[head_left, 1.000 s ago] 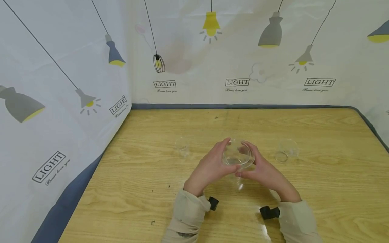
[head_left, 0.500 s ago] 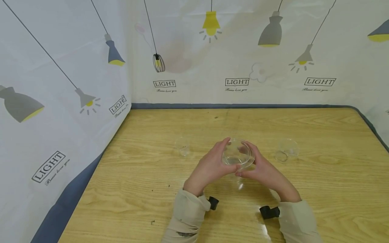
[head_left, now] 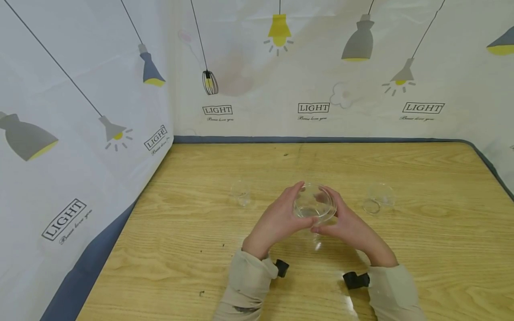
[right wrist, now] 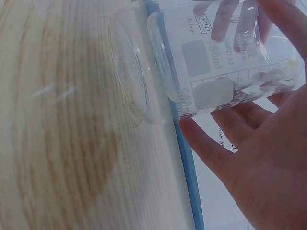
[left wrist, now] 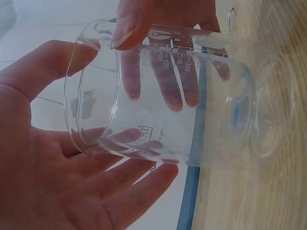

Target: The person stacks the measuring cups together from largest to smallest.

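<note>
A clear glass beaker (head_left: pixel 314 203) is between both hands near the middle of the wooden table. White graduation marks show on its wall in the left wrist view, and a 500 ml label in the right wrist view. My left hand (head_left: pixel 281 211) curls round its left side near the rim, thumb toward me. From the right, my right hand (head_left: pixel 349 220) holds the opposite side, its thumb almost meeting the left one. In the left wrist view the left palm (left wrist: pixel 62 177) faces the glass. Whether the base touches the table I cannot tell.
A small clear glass vessel (head_left: pixel 242 196) stands to the left of the hands. Another clear glass vessel (head_left: pixel 381 196) stands to the right. Both are faint against the wooden table (head_left: pixel 192 178). Behind rises a white backdrop (head_left: pixel 261 111) printed with lamps.
</note>
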The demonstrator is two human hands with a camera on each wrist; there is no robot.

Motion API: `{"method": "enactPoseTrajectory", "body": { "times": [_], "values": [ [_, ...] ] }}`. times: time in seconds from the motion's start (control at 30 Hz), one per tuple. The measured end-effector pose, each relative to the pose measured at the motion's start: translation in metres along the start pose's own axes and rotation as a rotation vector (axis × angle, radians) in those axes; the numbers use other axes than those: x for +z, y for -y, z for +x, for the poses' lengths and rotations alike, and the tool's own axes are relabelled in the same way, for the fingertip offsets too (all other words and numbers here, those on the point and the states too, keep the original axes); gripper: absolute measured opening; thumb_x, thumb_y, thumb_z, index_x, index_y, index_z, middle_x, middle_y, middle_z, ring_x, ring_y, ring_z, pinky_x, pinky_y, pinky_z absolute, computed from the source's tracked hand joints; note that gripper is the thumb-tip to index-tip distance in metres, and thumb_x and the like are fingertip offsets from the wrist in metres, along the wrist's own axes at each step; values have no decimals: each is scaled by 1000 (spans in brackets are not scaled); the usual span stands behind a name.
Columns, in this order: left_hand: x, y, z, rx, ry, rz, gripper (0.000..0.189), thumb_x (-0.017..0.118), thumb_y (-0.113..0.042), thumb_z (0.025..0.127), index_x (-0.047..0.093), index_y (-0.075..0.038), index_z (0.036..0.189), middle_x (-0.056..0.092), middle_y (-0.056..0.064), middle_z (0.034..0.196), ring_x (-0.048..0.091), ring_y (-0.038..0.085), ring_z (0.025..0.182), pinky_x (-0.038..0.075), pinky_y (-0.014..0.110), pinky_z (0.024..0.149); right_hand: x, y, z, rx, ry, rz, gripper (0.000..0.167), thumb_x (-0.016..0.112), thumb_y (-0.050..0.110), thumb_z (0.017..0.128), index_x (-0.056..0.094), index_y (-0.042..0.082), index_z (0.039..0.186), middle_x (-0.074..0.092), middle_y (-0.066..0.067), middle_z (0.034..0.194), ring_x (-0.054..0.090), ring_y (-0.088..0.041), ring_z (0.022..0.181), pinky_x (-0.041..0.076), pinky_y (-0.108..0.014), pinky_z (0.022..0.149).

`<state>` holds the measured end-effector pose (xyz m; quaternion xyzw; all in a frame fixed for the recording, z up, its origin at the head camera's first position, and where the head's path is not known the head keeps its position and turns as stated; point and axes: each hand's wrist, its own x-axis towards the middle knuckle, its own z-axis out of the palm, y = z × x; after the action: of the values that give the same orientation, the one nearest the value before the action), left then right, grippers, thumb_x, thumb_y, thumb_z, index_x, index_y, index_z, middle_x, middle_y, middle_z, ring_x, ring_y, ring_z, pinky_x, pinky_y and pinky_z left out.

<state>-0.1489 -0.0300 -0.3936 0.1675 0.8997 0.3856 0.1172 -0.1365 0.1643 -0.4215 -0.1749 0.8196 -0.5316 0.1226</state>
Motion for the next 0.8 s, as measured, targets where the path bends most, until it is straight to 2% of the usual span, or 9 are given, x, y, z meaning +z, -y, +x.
{"method": "enactPoseTrajectory", "body": {
  "times": [0.3, 0.57, 0.8],
  "values": [
    [-1, 0, -1, 7, 7, -1, 87, 66, -49, 74, 18, -26, 143, 32, -10, 138, 45, 15, 114, 42, 38, 86, 0, 10, -2, -6, 1, -14, 91, 71, 30, 76, 10, 19, 142, 29, -15, 139, 27, -37, 126, 28, -61, 90],
    [-1, 0, 0, 6, 6, -9, 87, 66, -49, 74, 18, -27, 142, 32, -10, 138, 45, 15, 113, 43, 38, 85, 0, -16, 4, -1, -8, -26, 94, 72, 34, 74, 9, 28, 142, 29, -6, 140, 28, -34, 126, 31, -58, 90],
    [0, 1, 0, 6, 3, -3, 86, 66, -49, 74, 19, -26, 142, 33, -10, 138, 46, 15, 111, 43, 37, 84, 0, -22, 6, -7, -11, -19, 94, 72, 37, 73, 9, 31, 141, 29, -4, 139, 28, -32, 126, 32, -58, 90]
  ]
}}
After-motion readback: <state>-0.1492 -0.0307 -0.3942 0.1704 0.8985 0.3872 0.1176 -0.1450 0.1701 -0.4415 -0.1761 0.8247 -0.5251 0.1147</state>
